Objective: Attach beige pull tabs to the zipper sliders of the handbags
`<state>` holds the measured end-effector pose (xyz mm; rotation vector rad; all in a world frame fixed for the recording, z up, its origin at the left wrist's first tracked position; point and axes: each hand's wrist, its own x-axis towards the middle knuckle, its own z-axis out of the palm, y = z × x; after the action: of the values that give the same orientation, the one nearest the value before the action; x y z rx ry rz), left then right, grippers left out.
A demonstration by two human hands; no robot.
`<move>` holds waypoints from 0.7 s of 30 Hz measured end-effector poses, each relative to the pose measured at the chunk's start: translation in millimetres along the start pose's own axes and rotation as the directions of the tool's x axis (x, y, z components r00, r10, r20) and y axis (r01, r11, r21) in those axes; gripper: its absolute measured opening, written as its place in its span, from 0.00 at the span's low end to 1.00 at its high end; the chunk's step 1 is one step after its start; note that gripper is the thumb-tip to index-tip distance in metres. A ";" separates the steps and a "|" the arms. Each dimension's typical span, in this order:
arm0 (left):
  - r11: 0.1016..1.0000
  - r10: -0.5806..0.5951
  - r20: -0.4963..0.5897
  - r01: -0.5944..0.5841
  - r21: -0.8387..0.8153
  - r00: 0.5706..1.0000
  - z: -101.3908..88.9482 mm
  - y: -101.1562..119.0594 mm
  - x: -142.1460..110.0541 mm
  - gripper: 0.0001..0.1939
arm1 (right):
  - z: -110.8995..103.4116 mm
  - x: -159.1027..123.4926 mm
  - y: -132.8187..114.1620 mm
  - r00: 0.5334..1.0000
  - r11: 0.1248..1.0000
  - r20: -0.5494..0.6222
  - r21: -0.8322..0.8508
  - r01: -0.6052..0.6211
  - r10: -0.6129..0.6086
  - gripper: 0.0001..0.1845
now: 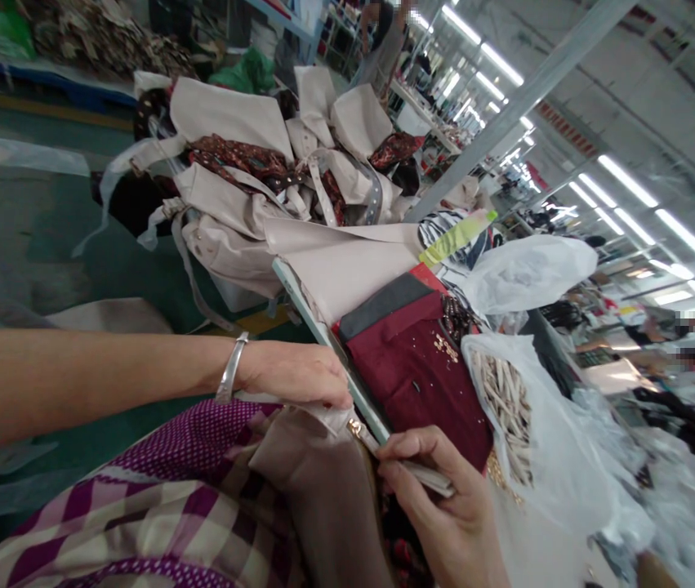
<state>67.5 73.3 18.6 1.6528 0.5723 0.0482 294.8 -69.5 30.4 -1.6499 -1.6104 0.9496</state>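
My left hand (298, 374), with a silver bangle on the wrist, pinches the edge of a beige garment (316, 482) that lies over my lap. My right hand (445, 510) is closed round a thin beige strap or belt piece (426, 476) at the table edge, next to a small gold buckle (356, 427). Both hands sit close together at the near corner of the table (310, 310). Dark red fabric (421, 371) with small gold metal parts on it lies just beyond my right hand.
A heap of beige coats with patterned lining and belts (273, 163) covers the far end of the table. A clear plastic bag of pale toggles (510, 408) lies at the right. Other bags and workbenches stretch right; a person (384, 37) stands far back.
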 end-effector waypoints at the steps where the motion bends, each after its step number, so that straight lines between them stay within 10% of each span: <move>1: 1.000 -0.017 -0.017 0.017 0.001 1.000 0.6 -1.3 -0.6 0.14 | -1.4 -1.3 0.8 1.000 1.000 0.005 0.011 -0.014 0.014 0.05; 12: 0.988 -0.084 -0.105 0.096 0.119 0.991 -6.2 -1.6 8.6 0.21 | -22.1 -24.8 24.2 0.945 0.936 -0.033 0.152 -0.318 0.326 0.16; 16: 0.957 -0.097 -0.163 0.137 0.255 0.982 1.5 10.8 18.8 0.21 | -14.4 -19.0 17.3 0.914 0.910 0.008 -0.094 -0.403 0.405 0.28; 21: 0.834 0.090 -0.275 0.078 0.546 0.957 9.5 17.9 29.6 0.19 | -16.0 -7.8 21.2 0.926 0.851 0.007 -0.396 -0.345 0.379 0.09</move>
<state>102.7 75.2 25.1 2.2378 0.8636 0.1435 319.8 -77.6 21.6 -2.2791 -1.6522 0.9300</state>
